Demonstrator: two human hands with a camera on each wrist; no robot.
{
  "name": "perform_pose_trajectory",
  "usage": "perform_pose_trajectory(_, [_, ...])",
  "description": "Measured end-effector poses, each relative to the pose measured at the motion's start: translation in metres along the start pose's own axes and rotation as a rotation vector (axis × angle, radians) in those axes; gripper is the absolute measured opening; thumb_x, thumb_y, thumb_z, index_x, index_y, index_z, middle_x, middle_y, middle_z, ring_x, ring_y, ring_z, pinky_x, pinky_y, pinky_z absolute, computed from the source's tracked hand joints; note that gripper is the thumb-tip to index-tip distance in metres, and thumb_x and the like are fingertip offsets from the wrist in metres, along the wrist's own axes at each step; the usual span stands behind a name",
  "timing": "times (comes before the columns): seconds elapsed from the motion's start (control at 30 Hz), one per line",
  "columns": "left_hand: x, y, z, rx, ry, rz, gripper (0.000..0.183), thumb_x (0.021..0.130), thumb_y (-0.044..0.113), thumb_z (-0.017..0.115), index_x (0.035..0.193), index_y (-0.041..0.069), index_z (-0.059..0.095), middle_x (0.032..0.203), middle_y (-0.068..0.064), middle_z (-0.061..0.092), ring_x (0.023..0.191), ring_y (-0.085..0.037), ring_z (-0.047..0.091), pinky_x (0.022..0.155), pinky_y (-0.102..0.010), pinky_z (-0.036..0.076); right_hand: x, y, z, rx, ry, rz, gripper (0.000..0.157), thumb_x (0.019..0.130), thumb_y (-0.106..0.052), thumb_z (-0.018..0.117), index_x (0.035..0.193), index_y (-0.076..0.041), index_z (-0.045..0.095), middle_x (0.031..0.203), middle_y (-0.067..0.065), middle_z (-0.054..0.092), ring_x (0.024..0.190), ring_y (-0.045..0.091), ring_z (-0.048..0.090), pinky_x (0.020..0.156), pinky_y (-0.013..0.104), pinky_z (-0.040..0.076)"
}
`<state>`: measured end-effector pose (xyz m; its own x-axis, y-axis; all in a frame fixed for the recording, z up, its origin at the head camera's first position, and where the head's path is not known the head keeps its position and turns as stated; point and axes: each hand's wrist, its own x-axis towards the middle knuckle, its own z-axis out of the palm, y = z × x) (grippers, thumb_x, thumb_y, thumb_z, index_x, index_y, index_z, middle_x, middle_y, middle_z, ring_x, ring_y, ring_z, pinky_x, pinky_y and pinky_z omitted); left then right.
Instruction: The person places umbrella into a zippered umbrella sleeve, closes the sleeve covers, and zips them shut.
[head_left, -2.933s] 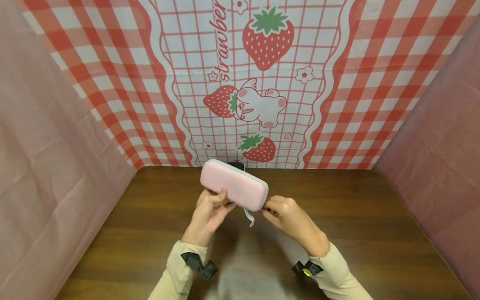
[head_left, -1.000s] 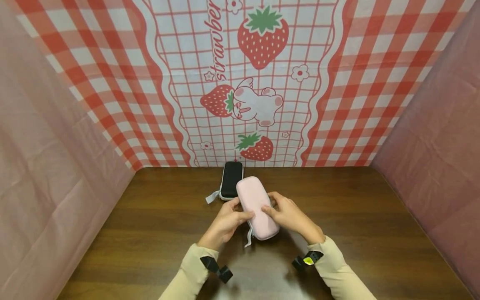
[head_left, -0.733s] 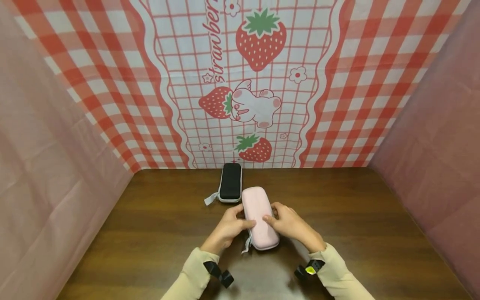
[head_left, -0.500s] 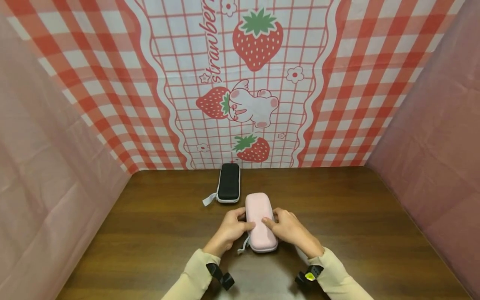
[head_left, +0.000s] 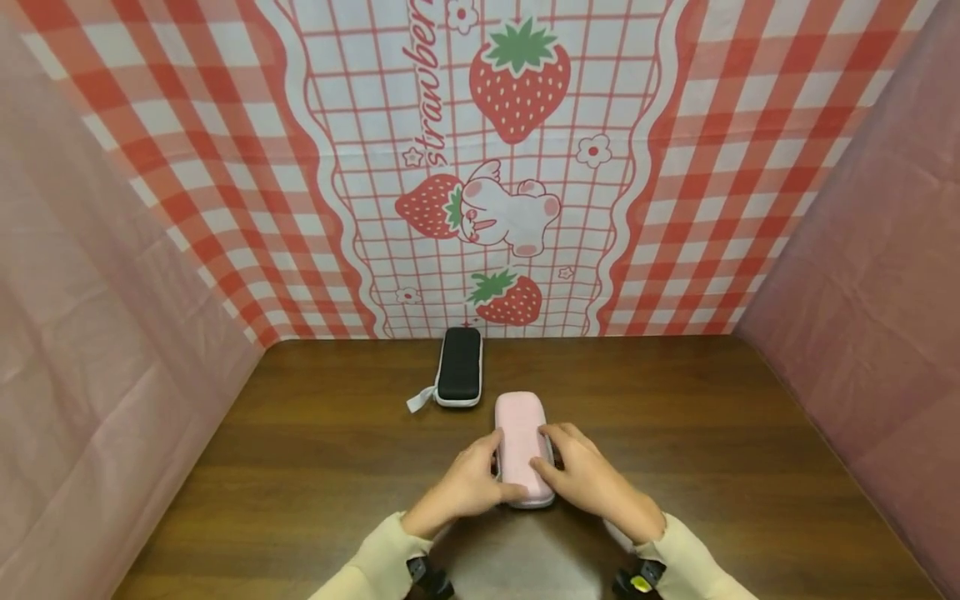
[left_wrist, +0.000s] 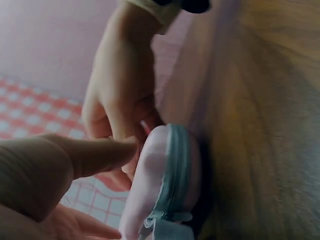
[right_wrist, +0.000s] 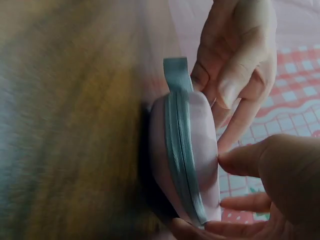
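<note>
A pink zippered hard case point(head_left: 520, 425) lies lengthwise on the wooden table before me, with its grey zipper point(right_wrist: 181, 150) running round the side. My left hand point(head_left: 468, 485) is at its left edge, fingers extended, thumb over the near end of the lid. At the right edge, my right hand point(head_left: 592, 479) holds the case lightly, its thumb on the lid and its fingers along the side. A grey pull tab point(right_wrist: 176, 72) sticks out at the left side, hidden by the left hand in the head view. Farther back lies a black zippered hard case point(head_left: 460, 364).
The black case has a pale fabric tab point(head_left: 421, 400) at its lower left. Behind the wooden table point(head_left: 675, 417) hangs a strawberry-print checked cloth point(head_left: 525, 208). Pink cloth point(head_left: 112, 333) closes off the left side, and similar cloth the right.
The pink case came down from a tilted hold in front of the black one, straightened and now rests on the table. My left hand has slid nearer and its fingers have loosened.
</note>
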<state>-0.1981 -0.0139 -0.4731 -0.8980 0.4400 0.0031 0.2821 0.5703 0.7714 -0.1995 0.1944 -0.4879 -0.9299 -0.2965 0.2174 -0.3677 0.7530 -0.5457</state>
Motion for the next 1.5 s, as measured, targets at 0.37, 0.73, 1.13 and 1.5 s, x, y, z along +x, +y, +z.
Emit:
perform_pose_trajectory(0.37, [-0.012, 0.003, 0.011, 0.256, 0.046, 0.154, 0.079, 0.078, 0.023, 0.091, 0.137, -0.013, 0.052, 0.133, -0.022, 0.06, 0.108, -0.032, 0.065, 0.09, -0.042, 0.057, -0.024, -0.01, -0.009, -0.093, -0.174, -0.255, 0.058, 0.092, -0.015, 0.078, 0.137, 0.013, 0.055, 0.149, 0.04, 0.043, 0.13, 0.049, 0.056, 0.1, 0.052, 0.053])
perform_pose_trajectory(0.73, [-0.005, 0.005, 0.01, 0.299, 0.102, 0.18, 0.06, 0.081, 0.019, 0.088, 0.125, -0.012, 0.061, 0.125, -0.026, 0.066, 0.1, -0.031, 0.071, 0.081, -0.037, 0.06, -0.016, -0.01, -0.009, -0.113, -0.133, -0.265, 0.056, 0.084, -0.011, 0.085, 0.129, 0.014, 0.06, 0.141, 0.04, 0.052, 0.121, 0.05, 0.062, 0.096, 0.054, 0.055])
perform_pose_trajectory(1.13, [0.01, 0.006, 0.006, 0.297, 0.083, 0.141, 0.05, 0.081, 0.018, 0.088, 0.117, -0.007, 0.064, 0.115, -0.018, 0.068, 0.089, -0.023, 0.07, 0.071, -0.029, 0.057, -0.004, -0.008, -0.008, -0.099, -0.114, -0.229, 0.056, 0.081, -0.01, 0.087, 0.126, 0.013, 0.062, 0.138, 0.038, 0.054, 0.122, 0.05, 0.061, 0.096, 0.052, 0.055])
perform_pose_trajectory(1.5, [0.019, 0.006, 0.004, 0.306, 0.077, 0.132, 0.051, 0.08, 0.018, 0.089, 0.117, -0.007, 0.064, 0.112, -0.017, 0.069, 0.089, -0.025, 0.07, 0.071, -0.031, 0.057, 0.005, -0.002, -0.009, -0.096, -0.109, -0.245, 0.053, 0.079, -0.01, 0.089, 0.122, 0.012, 0.064, 0.133, 0.037, 0.058, 0.121, 0.049, 0.062, 0.096, 0.052, 0.055])
